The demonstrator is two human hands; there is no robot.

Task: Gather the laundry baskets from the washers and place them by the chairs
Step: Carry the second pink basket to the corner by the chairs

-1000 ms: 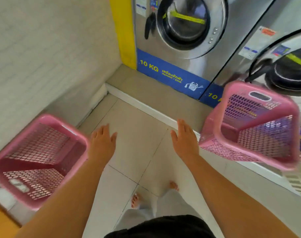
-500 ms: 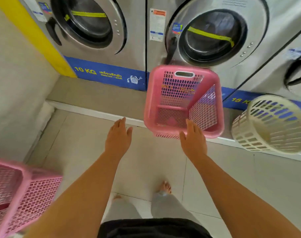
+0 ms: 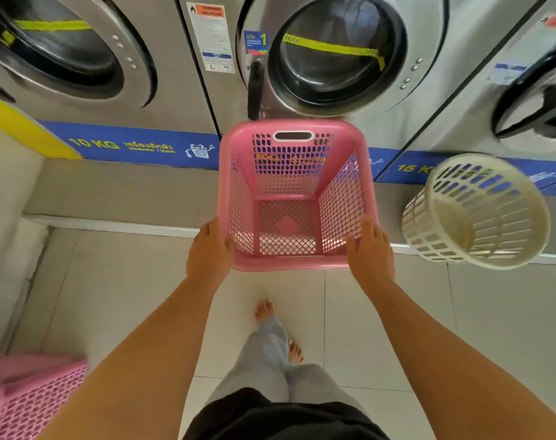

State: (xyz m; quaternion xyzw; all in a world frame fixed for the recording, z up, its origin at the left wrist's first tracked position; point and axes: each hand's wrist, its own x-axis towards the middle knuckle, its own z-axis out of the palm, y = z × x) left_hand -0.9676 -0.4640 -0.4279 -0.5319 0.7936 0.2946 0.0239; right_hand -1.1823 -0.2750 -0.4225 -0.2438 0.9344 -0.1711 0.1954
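Pink basket: the square pink plastic basket with holes in its walls (image 3: 297,198) stands on the low grey step (image 3: 124,192) under the washers, at the step's front edge, right below the round door of the middle steel washer (image 3: 337,52). It looks empty, and you can see its floor.

Why it sits there: I think it was left under that door so wet clothes could drop straight in.

Left hand: your left hand (image 3: 208,252) is on the near left corner of the pink basket. The thumb hooks over the rim and the fingers lie along the outside wall. It is holding the basket.

Right hand: your right hand (image 3: 370,249) does the same on the near right corner, thumb over the rim, holding the basket.

Why two hands: the basket is wide and bendy, so I think one hand on each corner keeps it level when you lift.

Round basket: a cream round plastic basket with slots (image 3: 476,211) sits on the same step, to the right, near the pink one but not touching. It tips toward you. It looks blurry.

Other pink basket: a second pink holey basket (image 3: 32,398) is on the tiled floor (image 3: 127,281) at the bottom left corner of the view, well apart from the step.

Chairs: none show here, so I cannot tell which way they are.

Step now: you seem about to lift the pink basket off the step.

Watch out: your bare feet (image 3: 264,309) are just below the basket, so lift it clear.
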